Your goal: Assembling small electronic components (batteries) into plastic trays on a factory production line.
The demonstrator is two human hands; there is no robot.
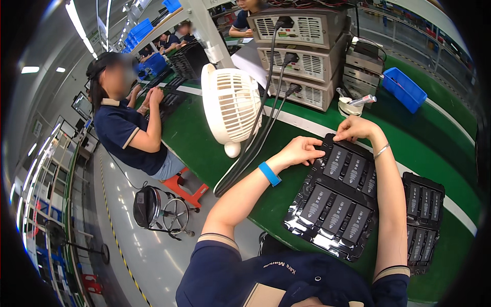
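Meanwhile, at a green-topped workbench [204, 148], a person is working over a black moulded tray [332, 199] filled with flat dark rectangular modules [335, 214] lying in two rows. The left hand [302, 151] is resting at the tray's far left corner, its fingers curled loosely and its fingertips [318, 148] touching the edge of the nearest module in the far row; it is not closing around anything. The right hand [355, 128] is pressing down at the tray's far edge just beside it, its fingers bent onto the rim or the first module, and whether it is pinching something small cannot be told from this view.

Judging by how things lie, the tray is looking well stocked: every pocket that shows is holding a module, and the hands are attending only to the far row, so little appears to be left on this tray. A second black tray [423, 220], likewise loaded, is lying at the person's right, near the first but apart from it.

Beyond the hands, a white desk fan [231, 105] is standing on the bench, with black cables [255, 143] running past it from a stack of grey instrument boxes [302, 56]. A blue bin [404, 89] is sitting farther off, and a co-worker in a navy shirt [125, 135] is sitting at the bench's left end.
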